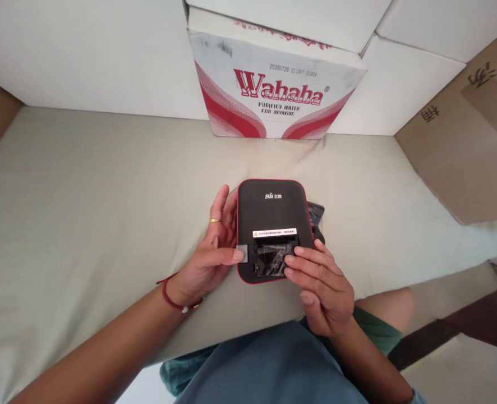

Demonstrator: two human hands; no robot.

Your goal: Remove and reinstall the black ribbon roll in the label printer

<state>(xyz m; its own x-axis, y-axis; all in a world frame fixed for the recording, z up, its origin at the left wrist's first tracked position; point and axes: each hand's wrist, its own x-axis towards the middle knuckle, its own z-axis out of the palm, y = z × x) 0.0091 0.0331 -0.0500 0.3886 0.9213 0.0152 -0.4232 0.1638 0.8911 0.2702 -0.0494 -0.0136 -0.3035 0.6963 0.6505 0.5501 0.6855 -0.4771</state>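
Observation:
A black receipt printer with a red edge lies on the cloth-covered surface in front of me. My left hand grips its left side, thumb pressed at the grey button and the fingers along the side wall. Across the printer's near right corner rest the stretched fingers of my right hand, touching the edge of the front opening. Shiny clear plastic film shows in that opening. A white warning label is stuck just above it.
Black items, partly hidden, lie against the printer's right side. Behind stands a Wahaha water carton, with white boxes around it. A brown cardboard box is at the right. My lap is below the surface's near edge.

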